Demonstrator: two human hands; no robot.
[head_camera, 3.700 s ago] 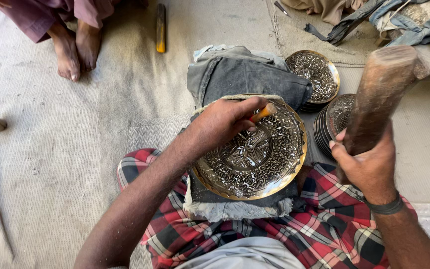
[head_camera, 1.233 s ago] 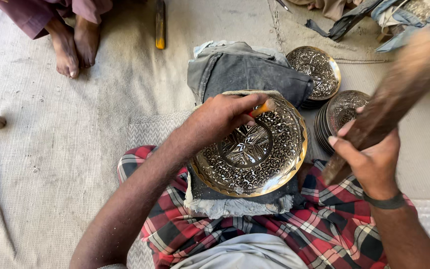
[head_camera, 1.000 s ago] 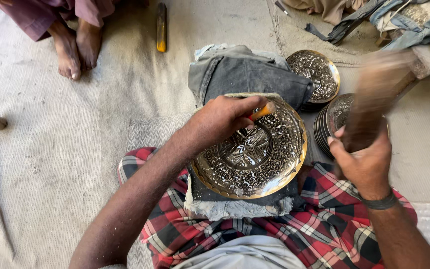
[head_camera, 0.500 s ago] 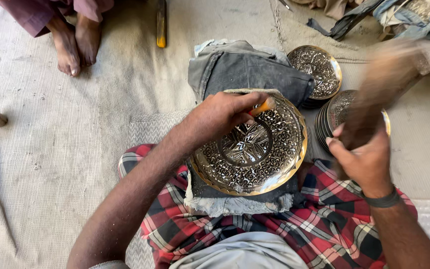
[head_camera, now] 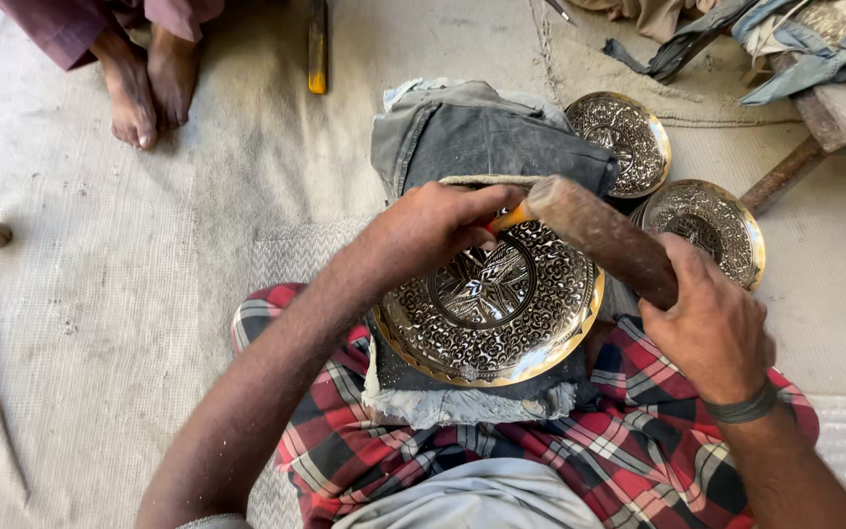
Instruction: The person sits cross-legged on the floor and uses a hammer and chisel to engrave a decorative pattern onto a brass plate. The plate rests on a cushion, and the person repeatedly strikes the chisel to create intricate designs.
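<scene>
Resting on a grey folded cloth (head_camera: 472, 392) across the lap, an engraved brass plate (head_camera: 492, 309) is seen tilted toward the camera, its centre cut with a star-like pattern. A small orange-handled chisel (head_camera: 506, 217) is pinched in the closed left hand (head_camera: 423, 230), its tip hidden against the plate's upper rim. A thick wooden mallet (head_camera: 599, 235) is gripped by the fully closed right hand (head_camera: 712, 323), and its head is shown touching the top of the chisel. A dark band (head_camera: 741, 407) is worn on the right wrist. Two more engraved plates (head_camera: 624, 137) (head_camera: 707, 225) are laid on the floor mat (head_camera: 100, 323) beyond, beside a folded pair of jeans (head_camera: 482, 132). Another person's bare feet (head_camera: 144, 83) are seen at the upper left.
</scene>
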